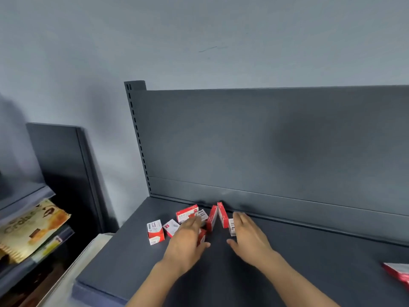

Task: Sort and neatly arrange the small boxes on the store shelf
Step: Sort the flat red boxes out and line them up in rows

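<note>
Several small red-and-white boxes lie jumbled near the back of the dark grey shelf (124, 262). One box (155, 232) stands apart at the left, another (170, 227) lies tilted beside it. Two red boxes (212, 218) (222, 214) stand on edge by the back panel. My left hand (188, 240) rests flat, fingers apart, over boxes in the middle of the pile and hides some. My right hand (247, 235) lies flat with fingers together, touching a white-faced box (231, 227) on its left side. Neither hand visibly grips a box.
The shelf's upright back panel (265, 140) rises right behind the boxes. A red-and-silver packet (398, 273) lies at the shelf's right edge. A lower rack at the left holds a yellow snack packet (31, 229). Bare shelf surface stretches to the right of my hands.
</note>
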